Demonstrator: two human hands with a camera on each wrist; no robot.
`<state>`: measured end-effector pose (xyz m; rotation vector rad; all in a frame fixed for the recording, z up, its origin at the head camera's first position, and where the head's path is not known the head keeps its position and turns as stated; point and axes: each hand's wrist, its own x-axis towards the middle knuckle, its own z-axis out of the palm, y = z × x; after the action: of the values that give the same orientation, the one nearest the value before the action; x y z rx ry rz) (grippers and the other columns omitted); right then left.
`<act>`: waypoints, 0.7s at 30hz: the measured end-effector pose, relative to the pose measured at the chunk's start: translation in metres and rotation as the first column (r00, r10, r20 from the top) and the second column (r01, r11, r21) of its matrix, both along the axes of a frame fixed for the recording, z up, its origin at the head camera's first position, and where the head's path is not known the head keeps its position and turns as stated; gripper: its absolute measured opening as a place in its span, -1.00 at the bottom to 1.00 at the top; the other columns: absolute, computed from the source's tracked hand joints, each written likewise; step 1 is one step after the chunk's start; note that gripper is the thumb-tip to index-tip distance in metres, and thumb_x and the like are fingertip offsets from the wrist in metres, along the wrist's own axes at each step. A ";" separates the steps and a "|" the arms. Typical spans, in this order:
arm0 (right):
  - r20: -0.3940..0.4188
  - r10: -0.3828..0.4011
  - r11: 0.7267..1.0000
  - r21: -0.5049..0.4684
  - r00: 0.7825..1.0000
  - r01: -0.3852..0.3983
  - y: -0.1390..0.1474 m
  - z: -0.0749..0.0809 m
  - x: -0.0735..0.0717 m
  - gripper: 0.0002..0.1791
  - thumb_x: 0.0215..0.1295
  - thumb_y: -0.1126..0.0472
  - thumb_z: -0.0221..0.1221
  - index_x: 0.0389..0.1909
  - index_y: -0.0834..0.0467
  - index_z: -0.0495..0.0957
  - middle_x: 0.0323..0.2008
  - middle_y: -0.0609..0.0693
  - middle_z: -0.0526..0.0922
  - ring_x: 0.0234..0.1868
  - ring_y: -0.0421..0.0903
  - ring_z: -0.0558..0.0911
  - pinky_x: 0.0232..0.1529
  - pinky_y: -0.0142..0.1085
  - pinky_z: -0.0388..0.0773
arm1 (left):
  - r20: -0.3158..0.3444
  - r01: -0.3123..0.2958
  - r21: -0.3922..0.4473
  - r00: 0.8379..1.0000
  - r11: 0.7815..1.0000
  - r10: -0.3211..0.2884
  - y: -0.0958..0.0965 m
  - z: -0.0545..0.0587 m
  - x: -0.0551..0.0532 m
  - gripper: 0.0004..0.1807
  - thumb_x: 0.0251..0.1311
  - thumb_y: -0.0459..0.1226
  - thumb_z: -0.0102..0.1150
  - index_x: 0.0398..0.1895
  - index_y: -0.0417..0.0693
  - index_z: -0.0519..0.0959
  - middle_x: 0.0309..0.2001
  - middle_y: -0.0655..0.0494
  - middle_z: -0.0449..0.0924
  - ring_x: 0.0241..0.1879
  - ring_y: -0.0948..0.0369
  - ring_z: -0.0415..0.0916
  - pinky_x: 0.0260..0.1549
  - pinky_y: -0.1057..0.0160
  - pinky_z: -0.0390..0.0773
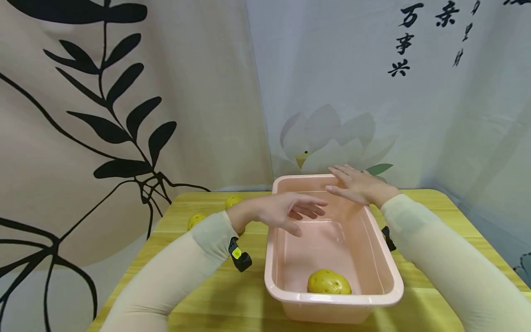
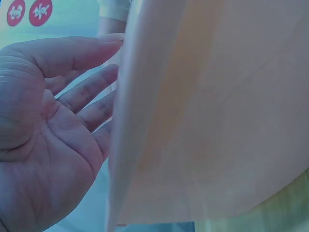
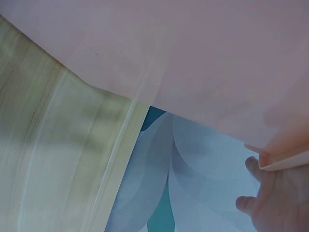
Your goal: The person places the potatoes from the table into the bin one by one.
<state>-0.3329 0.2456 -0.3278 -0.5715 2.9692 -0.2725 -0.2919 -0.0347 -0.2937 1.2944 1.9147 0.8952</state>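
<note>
From above and behind, the left hand (image 1: 286, 208) and right hand (image 1: 356, 185) are looked down upon by the head camera, aimed forward over the table (image 1: 234, 299) to the curtain (image 1: 207, 92) beyond them. At the left wrist, the palm is met very close, the pink tub (image 1: 323, 312) seen just beside it; which face of the wall is shown can hardly be told. From the right wrist, the tub's outside is caught near, above and beside that hand. The tub is shared by all three; table and curtain are shared by head and right wrist.
</note>
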 end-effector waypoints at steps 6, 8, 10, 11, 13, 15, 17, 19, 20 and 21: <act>-0.008 0.005 1.000 0.016 1.000 -0.004 0.000 0.003 0.001 -0.03 0.28 -0.52 -0.36 0.54 0.01 -0.14 0.51 0.16 -0.16 0.49 0.23 -0.23 0.28 0.38 -0.31 | -0.003 -0.005 0.012 1.000 1.000 0.005 -0.008 0.006 0.004 -0.11 0.13 -0.39 0.29 0.50 0.06 0.07 0.36 0.05 0.30 0.31 0.18 0.29 0.26 0.12 0.31; -0.014 0.008 1.000 0.024 1.000 -0.008 0.000 0.003 0.001 -0.04 0.28 -0.52 -0.36 0.53 0.01 -0.13 0.51 0.16 -0.17 0.49 0.22 -0.24 0.27 0.38 -0.34 | -0.011 -0.007 0.018 1.000 1.000 0.007 -0.012 0.008 0.006 -0.12 0.14 -0.36 0.29 0.50 0.04 0.07 0.37 0.04 0.29 0.31 0.19 0.29 0.26 0.12 0.30; -0.021 0.012 0.999 0.033 1.000 -0.012 0.000 0.003 0.001 -0.03 0.28 -0.52 -0.37 0.53 0.01 -0.13 0.52 0.16 -0.18 0.49 0.21 -0.26 0.27 0.38 -0.36 | -0.016 -0.008 0.029 1.000 1.000 0.009 -0.017 0.009 0.006 -0.13 0.15 -0.34 0.29 0.50 0.01 0.07 0.37 0.05 0.29 0.32 0.17 0.28 0.27 0.11 0.29; -0.023 0.014 0.999 0.037 1.000 -0.013 0.000 0.003 0.001 -0.03 0.28 -0.52 -0.37 0.53 0.01 -0.13 0.52 0.16 -0.18 0.49 0.21 -0.26 0.27 0.38 -0.37 | -0.022 -0.012 0.034 1.000 0.999 0.012 -0.019 0.010 0.006 -0.13 0.15 -0.34 0.29 0.49 0.00 0.07 0.37 0.06 0.29 0.32 0.18 0.28 0.27 0.13 0.29; -0.026 0.014 0.999 0.039 1.000 -0.013 0.000 0.003 0.001 -0.03 0.28 -0.52 -0.38 0.53 0.01 -0.12 0.52 0.15 -0.18 0.49 0.20 -0.27 0.27 0.38 -0.38 | -0.033 -0.023 0.045 0.999 0.999 0.024 -0.026 0.009 0.006 -0.13 0.15 -0.31 0.30 0.49 0.01 0.08 0.37 0.08 0.29 0.32 0.17 0.28 0.29 0.10 0.27; -0.028 0.017 0.999 0.045 0.999 -0.016 -0.001 0.003 0.001 -0.04 0.28 -0.52 -0.37 0.53 0.00 -0.13 0.52 0.15 -0.18 0.49 0.20 -0.27 0.27 0.38 -0.39 | -0.049 -0.040 0.049 0.998 0.998 0.042 -0.032 0.008 0.006 -0.13 0.16 -0.30 0.31 0.50 0.01 0.07 0.36 0.11 0.31 0.32 0.18 0.29 0.28 0.11 0.27; -0.032 0.019 0.999 0.046 0.999 -0.017 -0.001 0.003 0.000 -0.05 0.29 -0.51 -0.36 0.53 -0.01 -0.13 0.52 0.15 -0.18 0.49 0.20 -0.27 0.27 0.38 -0.39 | -0.063 -0.064 0.047 0.996 0.997 0.067 -0.038 0.008 0.006 -0.13 0.16 -0.28 0.31 0.50 0.03 0.08 0.35 0.12 0.32 0.31 0.19 0.30 0.27 0.12 0.29; -0.035 0.019 0.999 0.049 0.999 -0.017 -0.001 0.003 0.000 -0.07 0.30 -0.50 -0.36 0.54 -0.02 -0.13 0.52 0.14 -0.18 0.49 0.19 -0.28 0.28 0.37 -0.39 | -0.079 -0.083 0.050 0.993 0.995 0.087 -0.044 0.007 0.005 -0.12 0.15 -0.27 0.33 0.50 0.04 0.08 0.35 0.12 0.33 0.31 0.15 0.31 0.25 0.13 0.32; -0.037 0.021 0.998 0.052 0.999 -0.020 -0.001 0.003 0.000 -0.07 0.31 -0.50 -0.36 0.54 -0.02 -0.14 0.52 0.14 -0.19 0.49 0.19 -0.28 0.27 0.37 -0.39 | -0.084 -0.092 0.052 0.992 0.994 0.096 -0.047 0.008 0.005 -0.12 0.14 -0.28 0.33 0.50 0.04 0.08 0.34 0.14 0.34 0.31 0.13 0.31 0.24 0.14 0.33; -0.038 0.021 0.999 0.050 0.999 -0.019 -0.001 0.003 0.000 -0.08 0.31 -0.49 -0.35 0.54 -0.03 -0.14 0.52 0.13 -0.19 0.49 0.18 -0.27 0.27 0.37 -0.39 | -0.086 -0.100 0.058 0.991 0.993 0.105 -0.049 0.008 0.005 -0.12 0.14 -0.28 0.34 0.49 0.04 0.10 0.34 0.13 0.34 0.31 0.09 0.31 0.23 0.13 0.34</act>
<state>-0.3333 0.2447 -0.3250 -0.6076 2.9959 -0.1873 -0.2870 -0.0840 -0.2859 1.2963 2.0553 0.9609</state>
